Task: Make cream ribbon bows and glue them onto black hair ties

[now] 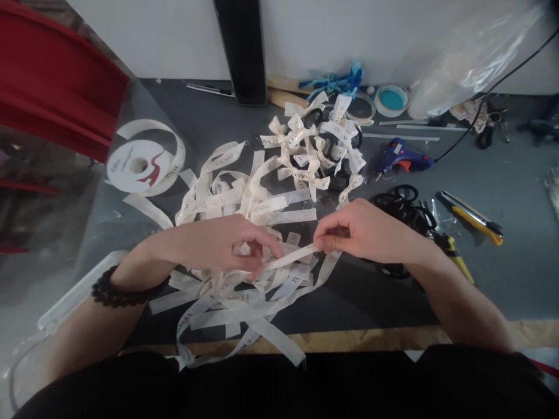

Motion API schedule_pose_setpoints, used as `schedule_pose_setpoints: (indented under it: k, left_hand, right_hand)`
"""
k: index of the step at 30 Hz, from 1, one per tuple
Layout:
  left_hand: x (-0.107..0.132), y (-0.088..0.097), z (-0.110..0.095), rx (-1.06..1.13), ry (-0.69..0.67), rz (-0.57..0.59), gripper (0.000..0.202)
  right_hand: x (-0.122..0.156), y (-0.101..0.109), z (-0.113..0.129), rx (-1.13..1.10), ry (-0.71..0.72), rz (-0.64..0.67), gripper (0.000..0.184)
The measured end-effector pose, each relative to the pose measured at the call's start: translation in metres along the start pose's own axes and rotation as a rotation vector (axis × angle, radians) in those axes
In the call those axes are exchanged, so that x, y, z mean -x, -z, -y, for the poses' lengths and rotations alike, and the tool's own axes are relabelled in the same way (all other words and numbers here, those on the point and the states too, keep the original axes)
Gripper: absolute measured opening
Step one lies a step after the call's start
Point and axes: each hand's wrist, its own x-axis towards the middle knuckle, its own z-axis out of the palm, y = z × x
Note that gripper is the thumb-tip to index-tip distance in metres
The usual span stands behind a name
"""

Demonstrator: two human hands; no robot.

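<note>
A cream ribbon strip [292, 256] runs between my two hands above a tangled pile of printed ribbon pieces [266, 205]. My right hand [353, 233] pinches the strip's right end between thumb and fingertips. At its other end, my left hand [238, 244] grips the strip with thumb and fingers, the index finger reaching over it; the fingertips are slightly blurred. Just beyond the hands lies a heap of finished ribbon bows [301, 139], some with black hair ties attached. Loose black hair ties [404, 209] are piled by my right wrist.
A ribbon spool [138, 166] lies at the left. To the right are a blue glue gun [399, 156], a yellow utility knife [474, 218] and a yellow-handled tool [458, 259]. Glue sticks [402, 137], a turquoise-filled roll [391, 99] and a black post [244, 52] are at the back.
</note>
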Motion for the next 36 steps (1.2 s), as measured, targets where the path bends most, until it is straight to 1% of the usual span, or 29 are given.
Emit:
schedule_pose_setpoints:
  k: [2, 3, 6, 8, 12, 13, 17, 19, 20, 22, 23, 24, 26, 28, 29, 30, 31, 33, 34, 36]
  left_hand:
    - [0.001, 0.003, -0.001, 0.009, -0.024, -0.004, 0.014]
    - [0.002, 0.005, -0.001, 0.001, -0.029, -0.015, 0.013]
    - [0.006, 0.010, 0.002, -0.033, -0.041, -0.024, 0.018]
    - [0.009, 0.012, 0.006, -0.040, -0.040, -0.038, 0.018]
    - [0.010, 0.013, 0.015, -0.046, -0.042, -0.133, 0.007]
    - [0.009, 0.013, 0.016, -0.047, -0.041, -0.134, 0.007]
    - [0.010, 0.019, 0.018, -0.041, -0.052, -0.077, 0.010]
    - [0.010, 0.022, 0.021, 0.001, -0.096, -0.086, 0.005]
    - [0.010, 0.022, 0.022, 0.052, -0.139, -0.090, 0.002]
    - [0.006, 0.019, 0.026, 0.208, -0.271, -0.124, 0.002]
    - [0.002, 0.016, 0.027, 0.302, -0.369, -0.153, 0.006]
    - [-0.003, 0.013, 0.027, 0.392, -0.459, -0.226, 0.010]
    - [-0.014, 0.004, 0.025, 0.522, -0.719, -0.344, 0.029]
    - [-0.024, -0.004, 0.021, 0.643, -0.792, -0.456, 0.042]
    - [-0.028, -0.008, 0.020, 0.654, -0.842, -0.458, 0.048]
    - [-0.031, -0.010, 0.019, 0.682, -0.855, -0.475, 0.053]
    - [-0.032, -0.011, 0.020, 0.714, -0.833, -0.495, 0.056]
    - [-0.032, -0.013, 0.023, 0.738, -0.759, -0.490, 0.052]
    - [-0.031, -0.013, 0.025, 0.720, -0.740, -0.451, 0.046]
    - [-0.028, -0.011, 0.029, 0.644, -0.706, -0.299, 0.036]
  right_hand:
    - [0.001, 0.003, -0.001, -0.022, 0.002, 0.037, 0.017]
    - [0.002, 0.005, -0.001, -0.031, 0.000, 0.053, 0.017]
    - [0.003, 0.011, -0.004, -0.053, -0.019, 0.083, 0.016]
    - [0.003, 0.014, -0.007, -0.067, -0.028, 0.106, 0.017]
    - [0.001, 0.020, -0.015, -0.072, -0.014, 0.147, 0.020]
    - [0.001, 0.022, -0.017, -0.068, -0.012, 0.152, 0.020]
    - [0.000, 0.030, -0.024, -0.077, -0.009, 0.199, 0.021]
    - [0.000, 0.033, -0.029, -0.138, 0.019, 0.256, 0.020]
    - [-0.001, 0.034, -0.031, -0.188, 0.045, 0.284, 0.020]
    - [-0.002, 0.033, -0.037, -0.340, 0.123, 0.298, 0.020]
    - [-0.003, 0.031, -0.039, -0.436, 0.183, 0.278, 0.021]
    - [-0.004, 0.028, -0.042, -0.537, 0.253, 0.242, 0.020]
    - [-0.007, 0.021, -0.046, -0.709, 0.403, 0.157, 0.019]
    - [-0.010, 0.012, -0.049, -0.805, 0.493, 0.109, 0.018]
    - [-0.012, 0.008, -0.050, -0.826, 0.505, 0.101, 0.018]
    - [-0.013, 0.004, -0.050, -0.837, 0.504, 0.094, 0.017]
    - [-0.015, 0.001, -0.050, -0.847, 0.504, 0.075, 0.017]
    - [-0.017, -0.004, -0.048, -0.876, 0.529, -0.008, 0.014]
    - [-0.018, -0.005, -0.047, -0.897, 0.554, -0.064, 0.012]
    - [-0.019, -0.007, -0.044, -0.944, 0.605, -0.166, 0.012]
